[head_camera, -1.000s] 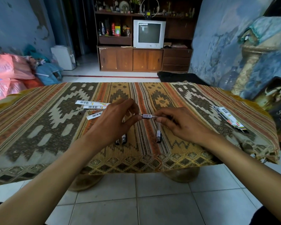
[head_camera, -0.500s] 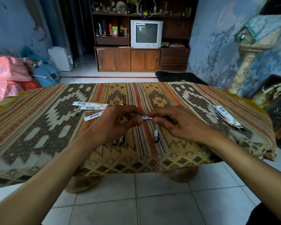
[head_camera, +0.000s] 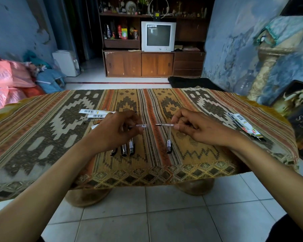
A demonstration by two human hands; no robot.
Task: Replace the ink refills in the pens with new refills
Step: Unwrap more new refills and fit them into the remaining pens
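Note:
My left hand (head_camera: 119,130) pinches a clear pen barrel (head_camera: 141,125) with a barcode sticker, its open end pointing right. My right hand (head_camera: 198,127) pinches the pen's tip section (head_camera: 164,124), metal point facing left, a small gap apart from the barrel. Both are held just above the patterned cloth (head_camera: 191,154). Below my left hand lie three dark pens (head_camera: 128,148) side by side. Another pen (head_camera: 169,144) lies below my right hand. Refill packets (head_camera: 94,113) with barcodes lie at the left.
More packets (head_camera: 243,125) lie near the table's right edge. The table's front edge drops to a tiled floor (head_camera: 147,215). A cabinet with a television (head_camera: 158,36) stands far behind. Pink bags (head_camera: 5,81) pile at the left.
The pen was held joined between both hands. Now my hands have drawn apart, the barrel staying in the left and the tip section in the right.

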